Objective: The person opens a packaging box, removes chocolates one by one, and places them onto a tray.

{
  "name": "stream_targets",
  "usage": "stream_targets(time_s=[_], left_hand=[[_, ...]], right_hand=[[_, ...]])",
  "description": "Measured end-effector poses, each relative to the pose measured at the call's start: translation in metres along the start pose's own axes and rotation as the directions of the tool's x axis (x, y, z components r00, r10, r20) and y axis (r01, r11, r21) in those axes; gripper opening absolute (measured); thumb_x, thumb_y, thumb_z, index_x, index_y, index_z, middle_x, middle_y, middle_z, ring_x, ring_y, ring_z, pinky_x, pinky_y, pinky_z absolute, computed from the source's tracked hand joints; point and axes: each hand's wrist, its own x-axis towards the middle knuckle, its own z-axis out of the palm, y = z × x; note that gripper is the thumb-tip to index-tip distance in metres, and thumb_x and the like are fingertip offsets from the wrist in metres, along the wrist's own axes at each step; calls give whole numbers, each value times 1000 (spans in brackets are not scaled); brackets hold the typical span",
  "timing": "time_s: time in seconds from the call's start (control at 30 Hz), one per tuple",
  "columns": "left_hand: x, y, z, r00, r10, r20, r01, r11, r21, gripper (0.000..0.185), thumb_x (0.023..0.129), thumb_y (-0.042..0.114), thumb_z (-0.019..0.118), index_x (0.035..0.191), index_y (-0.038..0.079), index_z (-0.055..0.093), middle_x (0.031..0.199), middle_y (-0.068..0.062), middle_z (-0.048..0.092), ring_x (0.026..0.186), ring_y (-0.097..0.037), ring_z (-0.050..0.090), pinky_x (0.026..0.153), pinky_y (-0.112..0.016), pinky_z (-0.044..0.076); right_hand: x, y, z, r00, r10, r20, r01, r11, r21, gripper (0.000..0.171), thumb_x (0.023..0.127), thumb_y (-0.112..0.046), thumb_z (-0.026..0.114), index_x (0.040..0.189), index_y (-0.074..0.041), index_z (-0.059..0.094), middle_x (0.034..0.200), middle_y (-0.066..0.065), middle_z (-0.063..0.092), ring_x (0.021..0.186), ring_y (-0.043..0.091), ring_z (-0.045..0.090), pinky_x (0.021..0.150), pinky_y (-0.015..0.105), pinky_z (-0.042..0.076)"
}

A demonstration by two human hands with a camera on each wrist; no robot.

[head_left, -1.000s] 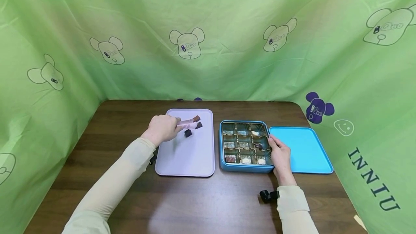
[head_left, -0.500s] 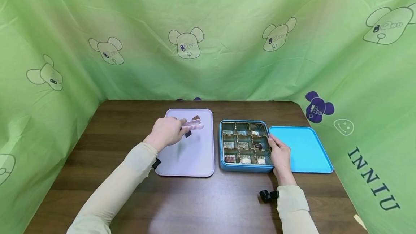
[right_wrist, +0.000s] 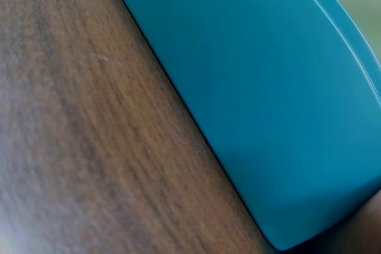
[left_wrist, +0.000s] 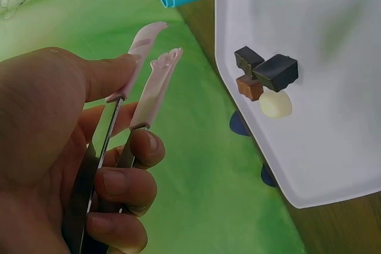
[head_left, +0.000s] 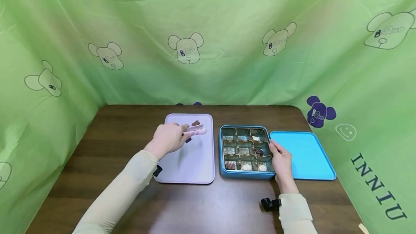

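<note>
My left hand (left_wrist: 113, 165) holds pink-tipped metal tongs (head_left: 195, 130) over the lilac tray (head_left: 188, 172). Their two tips stand apart in the left wrist view, with nothing between them. Two dark chocolates (left_wrist: 277, 72), a brown chocolate (left_wrist: 250, 88) and a cream-coloured one (left_wrist: 275, 104) lie close together on the tray. From the head, the tongs and hand hide part of this group. My right hand (head_left: 282, 161) grips the right edge of a blue box (head_left: 247, 174); the right wrist view shows mostly its outer wall (right_wrist: 256, 99).
Inside the box, a gold divided insert (head_left: 244, 143) has several compartments, some with dark or white chocolates. The box's blue lid (head_left: 312, 158) lies right of it on the wooden table (head_left: 201, 205). A green printed cloth (head_left: 139, 75) hangs behind and at both sides.
My left hand has shifted slightly right with the tongs, which now cover one dark chocolate in the head view. My right hand stays on the box. The head view has tilted a little upward.
</note>
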Motion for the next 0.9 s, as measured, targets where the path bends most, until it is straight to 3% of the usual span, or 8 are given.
stream_targets(time_s=[0.9], left_hand=[[3, -3, 10, 999, 10, -48, -11, 1000, -17, 37, 98, 46, 62, 127, 24, 69, 88, -5, 72, 67, -19, 61, 48, -41, 47]], right_hand=[[-2, 0, 1, 1000, 14, -7, -14, 1000, -3, 53, 108, -37, 46, 153, -8, 43, 160, 11, 37, 150, 29, 28, 120, 47, 25]])
